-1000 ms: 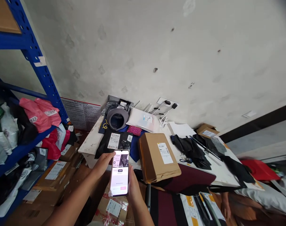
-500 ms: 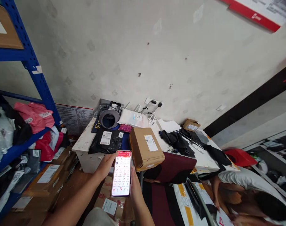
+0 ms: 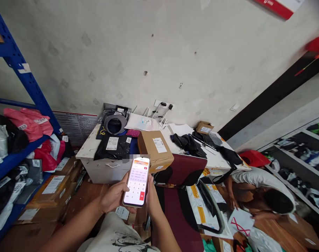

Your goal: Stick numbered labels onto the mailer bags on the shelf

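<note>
A lit smartphone is held upright at the middle of the view, its screen showing a number keypad with a red key. My left hand grips its left side, with the thumb over the screen's edge by the keypad. Along the opposite side my right hand is closed on the phone, its fingers mostly hidden behind it. Just beyond the phone, a labelled cardboard box sits on the white table. A black plastic parcel lies to the box's left.
A blue shelf rack with parcels stands at the left. A maroon and black chair is close on my right. Farther right, a person bends low over a white sheet with a red mark. Black cloth lies on the table.
The phone's screen has gone from a page of icons to a number keypad. My left thumb has moved onto the screen's edge. The view has shifted down and right.
</note>
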Tool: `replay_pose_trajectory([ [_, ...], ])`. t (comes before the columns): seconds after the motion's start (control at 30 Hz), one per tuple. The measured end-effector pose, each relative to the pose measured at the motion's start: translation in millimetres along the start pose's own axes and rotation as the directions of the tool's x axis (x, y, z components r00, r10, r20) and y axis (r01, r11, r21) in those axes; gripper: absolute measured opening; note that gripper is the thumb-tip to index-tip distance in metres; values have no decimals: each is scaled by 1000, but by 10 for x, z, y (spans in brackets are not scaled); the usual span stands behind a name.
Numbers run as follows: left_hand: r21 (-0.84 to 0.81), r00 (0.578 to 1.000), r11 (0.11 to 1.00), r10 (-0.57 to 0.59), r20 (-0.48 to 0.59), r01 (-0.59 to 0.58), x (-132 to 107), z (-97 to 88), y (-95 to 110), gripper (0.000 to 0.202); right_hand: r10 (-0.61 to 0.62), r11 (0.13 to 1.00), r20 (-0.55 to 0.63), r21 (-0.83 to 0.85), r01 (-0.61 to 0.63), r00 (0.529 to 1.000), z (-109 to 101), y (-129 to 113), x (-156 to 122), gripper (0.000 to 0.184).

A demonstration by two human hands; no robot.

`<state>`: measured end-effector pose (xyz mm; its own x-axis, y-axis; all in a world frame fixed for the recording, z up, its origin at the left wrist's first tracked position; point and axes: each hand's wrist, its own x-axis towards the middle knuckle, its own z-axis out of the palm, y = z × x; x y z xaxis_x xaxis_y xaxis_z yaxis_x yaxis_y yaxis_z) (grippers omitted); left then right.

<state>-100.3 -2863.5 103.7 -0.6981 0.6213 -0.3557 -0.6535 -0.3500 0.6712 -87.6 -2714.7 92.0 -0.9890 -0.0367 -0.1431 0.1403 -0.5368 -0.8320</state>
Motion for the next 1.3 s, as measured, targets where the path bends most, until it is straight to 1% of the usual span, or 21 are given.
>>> replay_pose_trajectory([
  [0.07,26,998,999,22,-59,-21,24,23,-29,85,-11,999,66,-35,13,998,20,-36,-34,58],
  [0.13,63,992,998,38,-118,-31,38,34,-59,84,-23,998,73,-57,28,997,47,-61,-66,56],
  [0.17,72,991,997,41,-126,-32,40,34,-71,85,-26,997,72,-64,31,997,59,-72,-82,55],
  [0.3,54,997,997,53,-65,-49,18,12,-92,91,-22,997,105,-74,29,994,70,-78,-117,48],
  [0.37,60,996,997,55,-65,-51,0,6,-93,92,-28,995,106,-93,38,994,53,-44,-114,48],
  [0.43,66,996,996,67,-59,-63,-18,6,-93,91,-48,990,125,-127,64,991,31,6,-106,57],
  [0.5,63,996,994,88,-31,-86,-33,9,-95,91,-70,985,153,-145,92,986,16,57,-101,66],
  [0.57,69,995,993,102,-9,-101,-46,11,-98,91,-89,982,169,-149,114,982,9,97,-103,69],
  [0.67,73,994,991,107,17,-108,-58,13,-105,92,-109,977,169,-162,137,980,12,129,-102,68],
  [0.7,74,994,991,108,23,-110,-59,14,-108,92,-114,975,158,-170,140,981,15,132,-95,67],
  [0.77,86,994,990,107,20,-109,-55,18,-118,92,-100,980,92,-161,114,991,28,125,-65,59],
  [0.83,112,995,988,104,6,-104,-43,20,-135,91,-51,991,-23,-124,48,998,45,102,-17,43],
  [0.87,126,995,987,101,4,-100,-34,18,-146,91,-28,994,-87,-104,19,996,54,86,10,40],
  [0.9,141,995,985,97,3,-96,-24,15,-160,91,-11,996,-144,-92,-2,990,62,69,36,41],
  [0.97,174,996,981,92,3,-91,-3,1,-190,90,0,995,-208,-99,-21,978,67,40,75,47],
  [1.07,205,996,974,93,3,-92,22,-22,-225,92,-4,992,-203,-126,-22,979,42,38,94,52],
  [1.13,184,995,978,94,23,-97,27,-27,-234,92,-35,991,-206,-136,7,978,11,68,88,53],
  [1.2,147,995,984,96,38,-101,24,-22,-232,92,-71,991,-225,-130,42,972,-18,106,79,52],
  [1.3,112,994,988,105,25,-107,16,-7,-221,92,-114,987,-243,-135,82,963,-34,124,78,46],
])
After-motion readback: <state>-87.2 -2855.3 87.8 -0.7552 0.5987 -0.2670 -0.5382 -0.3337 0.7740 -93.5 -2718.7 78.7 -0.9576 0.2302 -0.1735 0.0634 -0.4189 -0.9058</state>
